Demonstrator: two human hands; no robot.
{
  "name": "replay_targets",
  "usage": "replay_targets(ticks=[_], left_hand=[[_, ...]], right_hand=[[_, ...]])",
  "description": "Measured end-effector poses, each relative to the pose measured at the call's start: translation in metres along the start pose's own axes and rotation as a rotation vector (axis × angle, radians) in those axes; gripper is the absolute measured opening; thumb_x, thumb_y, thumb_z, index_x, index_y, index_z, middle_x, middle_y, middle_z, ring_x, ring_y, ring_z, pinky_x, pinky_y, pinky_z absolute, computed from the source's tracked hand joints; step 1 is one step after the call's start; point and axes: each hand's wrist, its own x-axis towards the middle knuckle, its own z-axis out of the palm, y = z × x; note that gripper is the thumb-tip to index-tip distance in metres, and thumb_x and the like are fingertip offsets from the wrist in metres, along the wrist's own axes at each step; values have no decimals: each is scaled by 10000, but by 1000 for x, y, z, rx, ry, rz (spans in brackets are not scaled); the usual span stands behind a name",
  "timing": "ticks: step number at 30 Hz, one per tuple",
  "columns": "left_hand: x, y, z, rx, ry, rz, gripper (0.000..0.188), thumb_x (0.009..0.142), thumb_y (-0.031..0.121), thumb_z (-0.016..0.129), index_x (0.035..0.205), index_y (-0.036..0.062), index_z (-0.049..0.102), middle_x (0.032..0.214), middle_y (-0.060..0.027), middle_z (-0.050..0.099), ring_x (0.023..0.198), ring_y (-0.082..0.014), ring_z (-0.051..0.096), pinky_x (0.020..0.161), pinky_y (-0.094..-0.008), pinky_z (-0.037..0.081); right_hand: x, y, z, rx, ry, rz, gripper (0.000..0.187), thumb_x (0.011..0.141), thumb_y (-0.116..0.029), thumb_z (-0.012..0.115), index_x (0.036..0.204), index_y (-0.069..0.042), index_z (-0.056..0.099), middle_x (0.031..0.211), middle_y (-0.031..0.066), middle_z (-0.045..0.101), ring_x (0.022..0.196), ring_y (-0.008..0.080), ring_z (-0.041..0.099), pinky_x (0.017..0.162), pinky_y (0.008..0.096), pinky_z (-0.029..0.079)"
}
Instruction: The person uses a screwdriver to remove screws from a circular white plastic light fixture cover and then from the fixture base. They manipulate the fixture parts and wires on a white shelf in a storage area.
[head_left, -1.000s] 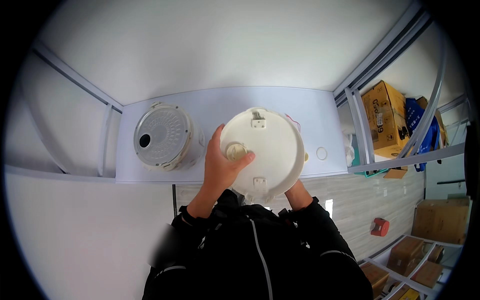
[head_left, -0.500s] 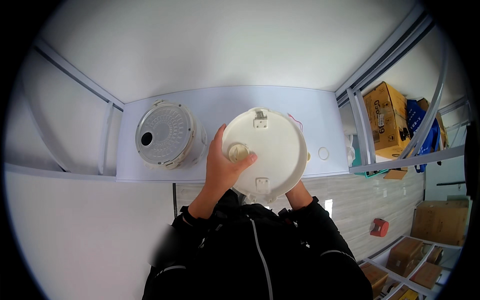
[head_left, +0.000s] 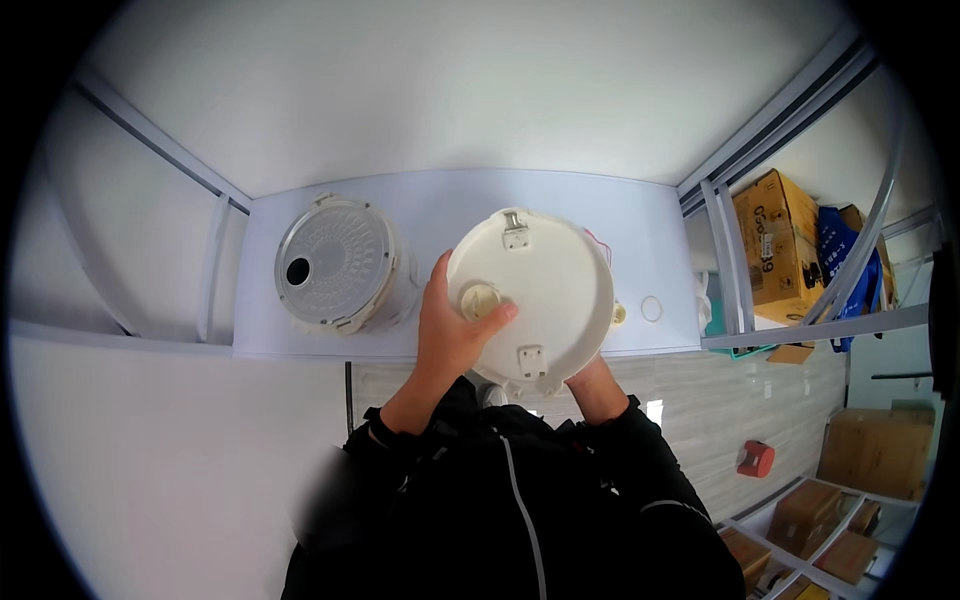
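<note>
Both hands grip a round white lid (head_left: 535,295) over the tabletop's (head_left: 440,205) front edge: left hand (head_left: 450,330) fingers clenched on its left rim, right hand (head_left: 590,380) underneath, fingers hidden.

Both hands (head_left: 455,330) raised, fingers curled, forearms bent

A grey, ribbed round lid (head_left: 334,262) with a dark hole is seen lying on the white tabletop (head_left: 440,205), and a small white ring (head_left: 651,308) is found near the table's right edge. Cardboard boxes (head_left: 770,245) and a blue bag (head_left: 838,255) are stacked on a metal rack (head_left: 760,330) to the right. A red object (head_left: 756,458) is seen on the tiled floor (head_left: 700,420), with more cardboard boxes (head_left: 812,520) shelved below.
</note>
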Motion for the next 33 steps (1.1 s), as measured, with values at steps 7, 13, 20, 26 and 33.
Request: replay_targets(ticks=[7, 13, 20, 26, 33], left_hand=[[7, -1, -3, -154, -23, -72, 988, 776, 278, 946, 1551, -29, 416, 1362, -197, 637, 1216, -292, 667, 1041, -422, 549], [12, -11, 1, -42, 147, -29, 974, 764, 294, 949, 1533, -22, 442, 1397, -190, 603, 1289, -298, 615, 1077, -441, 522], [23, -15, -4, 15, 100, -105, 1036, 750, 306, 946, 1564, -38, 405, 1453, -226, 550, 1342, -348, 575, 1114, -463, 493], [27, -19, -4, 114, 118, -89, 1097, 739, 361, 951, 1588, -25, 372, 1432, -235, 539, 1336, -374, 562, 1116, -483, 484], [23, -2, -1, 213, 115, -69, 1127, 755, 387, 941, 1613, -19, 333, 1420, -242, 514, 1325, -388, 555, 1106, -492, 486]], right_hand=[[4, 5, -3, 563, 60, 119, 601, 1131, -435, 457, 1607, -69, 435, 1570, 161, 545, 1373, 331, 604, 1096, 503, 560], [0, 3, -2, 331, 155, 141, 623, 1132, -460, 428, 1611, -62, 430, 1574, 163, 543, 1385, 346, 593, 1122, 518, 534], [-11, -27, 8, 504, -58, 239, 779, 1127, -622, 333, 1670, -63, 320, 1682, 152, 410, 1451, 359, 534, 1184, 570, 454], [-33, -23, -13, -27, -63, 364, 729, 1107, -406, 602, 1661, -39, 302, 1647, 186, 430, 1429, 351, 559, 1125, 530, 526], [-33, -16, -14, -13, 217, 360, 579, 923, 55, 615, 1486, 15, 489, 1320, 135, 657, 1132, 247, 704, 898, 371, 609]])
